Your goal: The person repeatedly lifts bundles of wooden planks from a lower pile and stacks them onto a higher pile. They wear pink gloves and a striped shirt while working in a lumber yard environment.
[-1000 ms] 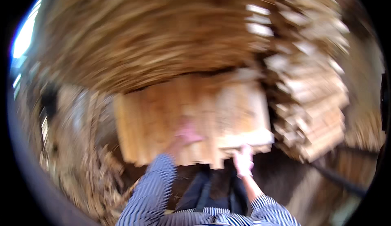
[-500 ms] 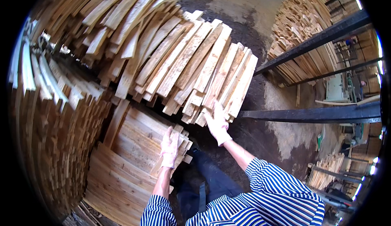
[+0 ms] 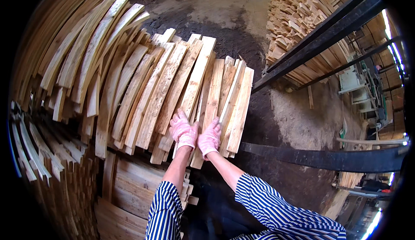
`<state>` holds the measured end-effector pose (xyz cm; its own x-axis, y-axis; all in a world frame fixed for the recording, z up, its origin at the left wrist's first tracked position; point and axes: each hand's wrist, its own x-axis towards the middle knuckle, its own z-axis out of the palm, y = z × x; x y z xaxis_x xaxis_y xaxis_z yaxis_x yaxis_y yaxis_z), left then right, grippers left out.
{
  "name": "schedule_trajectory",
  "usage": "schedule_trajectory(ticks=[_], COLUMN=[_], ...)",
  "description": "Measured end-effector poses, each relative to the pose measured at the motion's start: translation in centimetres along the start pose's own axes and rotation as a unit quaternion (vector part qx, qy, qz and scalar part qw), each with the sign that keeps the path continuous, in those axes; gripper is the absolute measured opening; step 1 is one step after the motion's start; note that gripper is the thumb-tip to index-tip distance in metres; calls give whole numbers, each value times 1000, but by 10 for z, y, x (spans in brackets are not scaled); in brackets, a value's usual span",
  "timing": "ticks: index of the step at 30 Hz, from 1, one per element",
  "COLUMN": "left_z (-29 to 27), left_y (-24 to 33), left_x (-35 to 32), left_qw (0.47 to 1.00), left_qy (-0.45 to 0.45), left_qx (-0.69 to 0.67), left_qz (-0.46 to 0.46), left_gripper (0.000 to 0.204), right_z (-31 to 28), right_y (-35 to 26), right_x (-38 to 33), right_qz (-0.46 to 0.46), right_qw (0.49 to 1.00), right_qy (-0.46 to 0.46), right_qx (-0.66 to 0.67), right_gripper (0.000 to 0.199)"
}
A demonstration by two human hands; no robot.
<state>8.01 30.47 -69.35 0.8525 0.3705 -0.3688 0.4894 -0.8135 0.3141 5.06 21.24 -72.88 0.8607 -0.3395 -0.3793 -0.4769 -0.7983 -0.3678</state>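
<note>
The left hand (image 3: 183, 130) and right hand (image 3: 210, 137), both in pink gloves, lie side by side with fingers stretched nearly flat on the near ends of the boards (image 3: 203, 97); neither is curled round anything, they press rather than grip. The boards are rough-sawn pale planks fanned across a stack (image 3: 108, 89), their far ends pointing away over the dark floor (image 3: 259, 123). They look stiff and fairly light one by one, splintery along the edges, so gloves suit them; the best hold seems to be at the near end, fingers wrapped over one edge. Below sits a lower pile (image 3: 129, 188), and to the right dark beams (image 3: 320, 37) cross before another pile (image 3: 294, 15). Half a second ago the hands were apart, the left lower on the lower pile, the right on the fan's edge; now they meet on the same boards.
</note>
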Motion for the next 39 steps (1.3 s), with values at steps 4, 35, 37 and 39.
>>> schedule_trajectory(ticks=[4,35,37,39], left_z=[9,-25,-59,-88], left_y=[8,-98,-112,-123], left_x=[3,-178,-156,-151], left_qw=[998,791,718,686], left_qy=[5,-370,-210,-104], left_qx=[52,-477,-662,-713], left_qz=[32,96,47,-104], left_gripper=[103,86,74,65], right_z=[-44,-95,-91,-87], right_y=[44,105,94,82], right_x=[26,-132,-178,-213], right_qz=[-5,-93,-126,-162], right_qw=[986,762,752,770], right_qy=[-88,-428,-462,-469], right_qx=[142,477,453,400], right_gripper=[122,109,117,122])
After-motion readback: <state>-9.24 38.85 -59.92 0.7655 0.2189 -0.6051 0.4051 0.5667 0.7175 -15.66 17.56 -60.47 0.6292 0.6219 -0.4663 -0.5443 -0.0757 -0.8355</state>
